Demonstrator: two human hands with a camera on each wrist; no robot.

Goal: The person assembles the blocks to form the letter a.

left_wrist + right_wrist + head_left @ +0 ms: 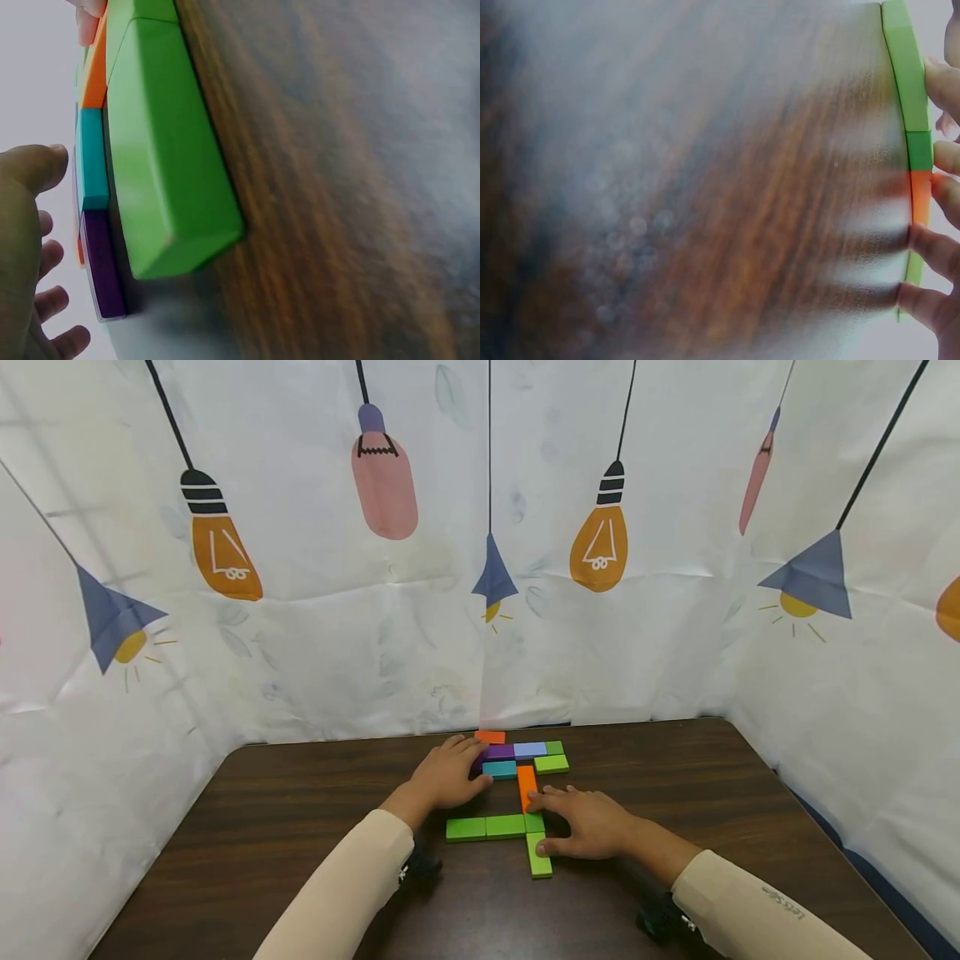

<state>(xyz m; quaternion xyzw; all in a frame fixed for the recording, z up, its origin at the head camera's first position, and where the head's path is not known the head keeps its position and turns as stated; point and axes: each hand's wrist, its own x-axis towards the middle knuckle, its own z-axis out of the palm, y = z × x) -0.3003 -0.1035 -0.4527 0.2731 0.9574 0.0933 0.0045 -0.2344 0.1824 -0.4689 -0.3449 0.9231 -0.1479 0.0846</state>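
- The near green block [539, 865] lies mid-tabletop [262, 827], its far end against the corner green block [534, 823]; a sideways shove from the right hand [592, 824] could skew that join.
- The orange block [527, 781], just beyond, might slide if fingertips drag on it.
- Right grip: spread wide, thumb on the near green block, a fingertip on the orange block.
- Left hand [445, 774]: grip wide, beside the purple block [500, 752] and teal block [499, 770]; contact cannot be told.

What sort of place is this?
Possibly a screened-off tabletop workspace: pale sheeting printed with lamp pictures lines the back and both sides, around a dark wood-look table with colourful blocks on it.
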